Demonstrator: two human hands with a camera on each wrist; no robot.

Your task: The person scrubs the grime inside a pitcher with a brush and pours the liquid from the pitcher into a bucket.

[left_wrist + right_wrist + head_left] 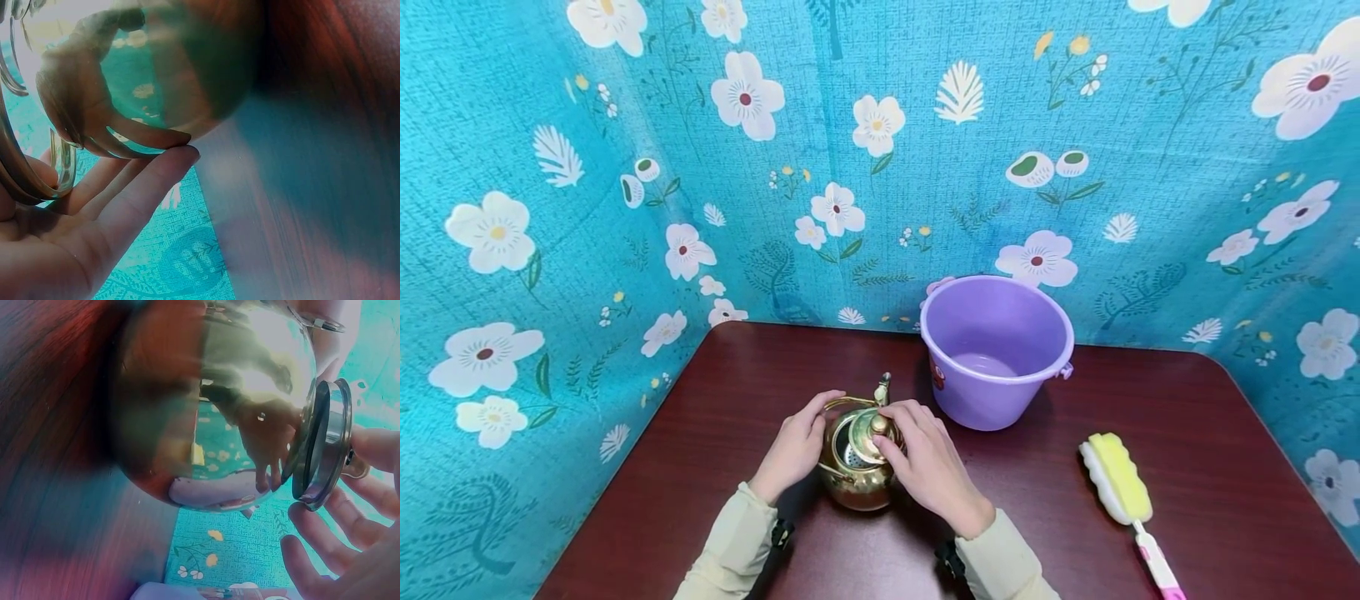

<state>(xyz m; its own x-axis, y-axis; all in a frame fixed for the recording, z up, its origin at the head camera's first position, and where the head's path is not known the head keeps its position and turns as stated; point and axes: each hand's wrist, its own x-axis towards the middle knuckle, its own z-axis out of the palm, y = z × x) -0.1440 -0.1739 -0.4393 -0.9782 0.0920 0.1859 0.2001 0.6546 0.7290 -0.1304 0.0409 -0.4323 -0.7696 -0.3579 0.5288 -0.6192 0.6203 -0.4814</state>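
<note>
A shiny brass teapot point(859, 493) stands on the table, its spout toward the back. My left hand point(792, 454) is at its left side; in the left wrist view the thumb is by the lowered handle point(28, 178) and the long fingers point(147, 187) rest against the round body. With my right hand point(934, 468) I pinch the knob of the lid point(331, 447). The lid is tilted and off to the right of the opening, so part of a perforated strainer point(853, 457) shows inside.
Behind the teapot to the right stands a purple bucket point(951, 375). A yellow and white sponge brush point(1120, 479) with a pink and white handle lies on the right of the dark red table point(1037, 517). Blue flowered cloth point(820, 125) hangs around the table.
</note>
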